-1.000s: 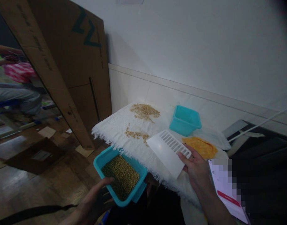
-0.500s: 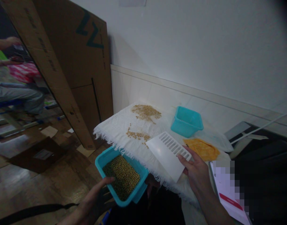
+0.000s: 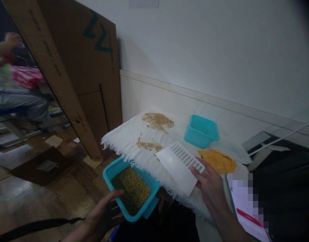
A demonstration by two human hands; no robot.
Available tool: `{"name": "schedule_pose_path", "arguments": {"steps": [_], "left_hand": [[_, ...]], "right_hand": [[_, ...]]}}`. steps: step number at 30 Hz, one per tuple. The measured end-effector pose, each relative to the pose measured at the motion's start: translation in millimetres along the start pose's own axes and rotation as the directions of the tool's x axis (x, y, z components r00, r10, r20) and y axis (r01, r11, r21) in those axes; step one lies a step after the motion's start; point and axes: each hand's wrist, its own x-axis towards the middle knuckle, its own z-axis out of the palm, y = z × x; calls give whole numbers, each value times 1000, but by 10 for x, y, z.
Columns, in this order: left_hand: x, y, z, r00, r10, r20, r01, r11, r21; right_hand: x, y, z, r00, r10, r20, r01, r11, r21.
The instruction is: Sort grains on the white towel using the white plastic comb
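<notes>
My left hand (image 3: 104, 210) grips the near rim of a teal plastic bin (image 3: 107, 174), its thumb over the edge. Inside lie yellow soybeans (image 3: 138, 188) and darker green beans (image 3: 121, 185), side by side. My right hand (image 3: 209, 179) pinches the slotted edge of a flat white plastic scraper (image 3: 173, 164), held just over the table's front part. On the white fringed cloth (image 3: 124, 137) are a pile of soybeans (image 3: 158, 120) at the back and a smaller scatter of soybeans (image 3: 149, 146) close to the scraper's left corner.
A second teal bin (image 3: 202, 131) stands by the wall, with a yellow cloth (image 3: 217, 161) in front of it. A large cardboard box (image 3: 93, 74) rises on the left. Beyond it a co-worker's hand (image 3: 13, 40) shows. A black strap (image 3: 38, 224) hangs low at left.
The white scraper and my right hand have shifted very slightly left. My left hand and the bin stay put. At far left, the co-worker's hands have moved.
</notes>
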Motion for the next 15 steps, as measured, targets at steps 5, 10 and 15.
{"name": "schedule_pose_path", "arguments": {"steps": [5,10,15], "left_hand": [[-13,19,27,999,10,-31,-10,1000,0],[-53,50,67,999,-2,-41,3,1000,20],[-89,78,102,999,9,-37,-7,999,40]], "right_hand": [[47,3,73,1000,-17,11,17,999,-42],[138,19,127,998,-42,54,46,997,-70],[170,-13,225,996,-10,90,15,998,-57]]}}
